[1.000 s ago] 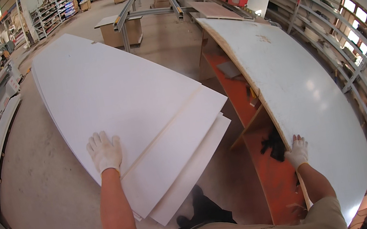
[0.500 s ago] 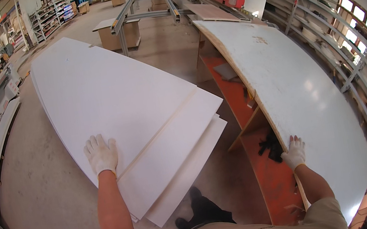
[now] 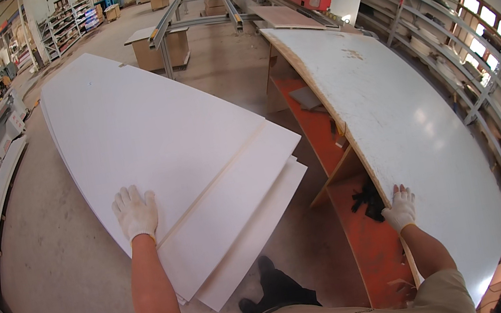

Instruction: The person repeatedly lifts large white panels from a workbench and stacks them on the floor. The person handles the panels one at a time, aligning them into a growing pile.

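Resting outspread and empty, left hand [image 3: 135,213] touches a white panel [image 3: 155,139]; right hand [image 3: 401,209] likewise, a pale tabletop [image 3: 402,111]

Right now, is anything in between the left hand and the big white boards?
Only the pale glove: the left hand lies on the top white board, and nothing else visible stands between them. The right hand rests on the grey tabletop.

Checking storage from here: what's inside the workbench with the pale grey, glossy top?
Over its orange-red shelf show a thin grey piece, a brown wooden divider and a black irregular item, kind unclear. The pale grey top hides deeper parts.
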### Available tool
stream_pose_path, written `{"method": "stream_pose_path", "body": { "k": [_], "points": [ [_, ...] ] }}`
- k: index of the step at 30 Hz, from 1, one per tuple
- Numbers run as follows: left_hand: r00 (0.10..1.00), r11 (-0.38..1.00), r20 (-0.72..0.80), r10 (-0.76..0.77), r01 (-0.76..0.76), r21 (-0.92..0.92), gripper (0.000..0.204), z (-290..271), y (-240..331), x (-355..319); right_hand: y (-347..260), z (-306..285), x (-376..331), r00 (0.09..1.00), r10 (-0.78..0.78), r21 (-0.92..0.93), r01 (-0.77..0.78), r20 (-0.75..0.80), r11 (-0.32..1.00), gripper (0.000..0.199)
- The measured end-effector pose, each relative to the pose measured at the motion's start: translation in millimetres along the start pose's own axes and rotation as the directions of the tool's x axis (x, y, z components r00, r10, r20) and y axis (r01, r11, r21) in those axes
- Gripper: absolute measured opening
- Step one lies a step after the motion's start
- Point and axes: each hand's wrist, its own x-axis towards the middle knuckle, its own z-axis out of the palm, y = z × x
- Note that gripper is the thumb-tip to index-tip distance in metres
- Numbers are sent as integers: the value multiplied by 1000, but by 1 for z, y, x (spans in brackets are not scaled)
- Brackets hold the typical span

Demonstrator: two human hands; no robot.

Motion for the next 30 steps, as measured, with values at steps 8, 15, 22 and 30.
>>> {"method": "stream_pose_path", "body": {
  "k": [8, 15, 22, 30],
  "points": [
    [1000, 1000, 1, -6, 6, 0, 61, -4, 2, -1, -1, 1, 0, 1000, 10, -14, -10, 4, 1000, 102],
    [999, 1000, 41, -26, 26, 3, 62, -10, 5, -2, -2, 0, 0, 1000, 9, -10, -9, 17, 1000, 102],
    [999, 1000, 31, -14, 14, 3, 62, -7, 4, -2, 2, 5, -2, 999, -27, 18, 28, -38, 999, 102],
    [999, 1000, 44, -18, 17, 10, 62, -9, 4, 0, 3, 5, 1, 1000, -22, -3, 22, -21, 1000, 104]
  ]
}}
